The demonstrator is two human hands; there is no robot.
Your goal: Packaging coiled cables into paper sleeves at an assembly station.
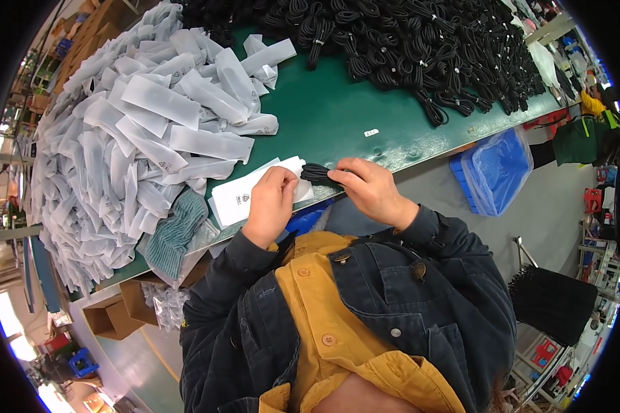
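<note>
A flat stack of white translucent plastic bags (231,195) with small dark print lies at the table's near edge. My left hand (270,205) rests over it, thumb and fingers pinched on the top bag near its right end. In my right hand (373,191) is a coiled black cable bundle (317,173), gripped by its right end between thumb and fingers. The bundle's left end meets the mouth of the bag; whether any of it is inside cannot be made out.
A big heap of filled whitish bags (145,131) covers the left of the green table (317,103). Black cable bundles (420,48) are piled along the far side. A teal knitted cloth (176,234) lies left of the stack. A lined blue crate (467,187) stands beyond the right edge.
</note>
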